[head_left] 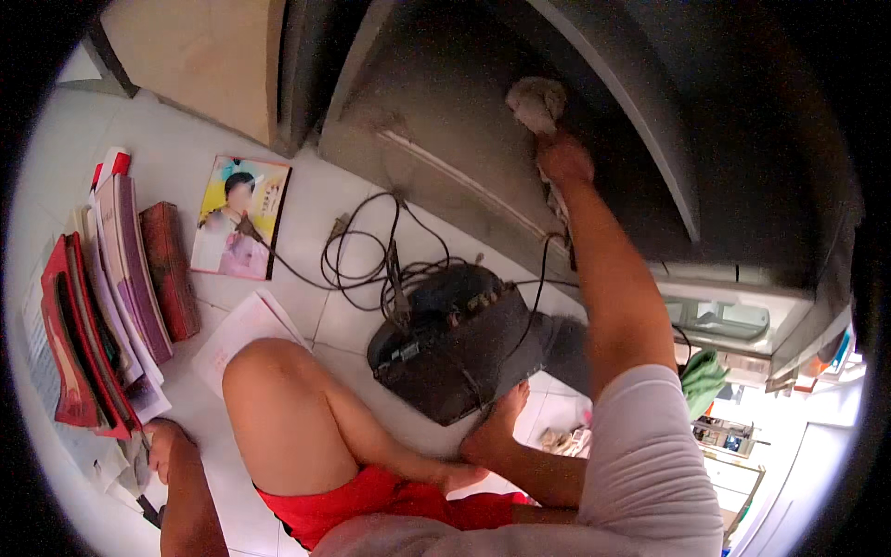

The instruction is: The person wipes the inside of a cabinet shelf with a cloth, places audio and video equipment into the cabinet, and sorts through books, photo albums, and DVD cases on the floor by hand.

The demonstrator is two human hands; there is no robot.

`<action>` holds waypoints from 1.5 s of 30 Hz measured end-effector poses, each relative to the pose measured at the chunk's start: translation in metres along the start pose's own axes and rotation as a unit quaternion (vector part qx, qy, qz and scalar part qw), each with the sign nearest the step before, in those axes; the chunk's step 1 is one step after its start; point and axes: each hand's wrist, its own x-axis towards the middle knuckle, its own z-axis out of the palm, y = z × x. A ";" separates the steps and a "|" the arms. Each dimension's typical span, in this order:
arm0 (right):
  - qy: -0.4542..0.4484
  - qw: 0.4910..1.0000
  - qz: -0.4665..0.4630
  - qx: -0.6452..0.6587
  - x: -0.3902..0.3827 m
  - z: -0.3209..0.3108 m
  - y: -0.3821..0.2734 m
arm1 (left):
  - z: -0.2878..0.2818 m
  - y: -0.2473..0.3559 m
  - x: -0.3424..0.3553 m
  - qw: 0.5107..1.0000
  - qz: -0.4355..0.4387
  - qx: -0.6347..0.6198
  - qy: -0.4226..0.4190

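Observation:
My right hand [564, 160] grips a crumpled pale cloth [536, 100] against the dusty dark interior of a cabinet [436, 111], with part of it hanging below my fingers. My left hand [169, 446] is low at the left, beside red and purple books [83, 343] and loose papers [125, 473]; its fingers are curled, and what they hold, if anything, is unclear. A black electronic unit [436, 362] lies on the floor below the cabinet, among looped black cables [357, 255].
A colour picture [232, 251] and white sheets [251, 316] lie on the tiled floor [316, 176]. My bare legs [278, 399] are folded below. At the right are a green cloth [705, 376] and assorted blurred items.

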 end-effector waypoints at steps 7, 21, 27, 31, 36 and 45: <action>0.057 0.986 0.025 -0.153 0.116 -0.009 0.053 | 0.049 -0.021 0.032 0.914 -0.399 -0.011 0.074; 0.029 0.989 0.091 -0.116 0.161 0.058 0.085 | 0.054 -0.036 -0.012 0.904 -0.413 -0.036 0.106; 0.046 0.995 0.017 -0.082 0.180 0.025 0.041 | 0.037 -0.034 -0.004 0.909 -0.393 -0.026 0.138; 0.062 0.996 -0.062 -0.004 0.184 0.016 -0.050 | 0.048 -0.017 -0.011 0.911 -0.389 -0.032 0.132; 0.058 0.990 -0.110 0.069 0.170 -0.001 -0.153 | 0.061 -0.016 -0.006 0.907 -0.397 -0.046 0.136; 0.019 0.961 -0.093 0.259 0.159 -0.031 -0.170 | 0.087 -0.049 -0.017 0.914 -0.380 -0.031 0.137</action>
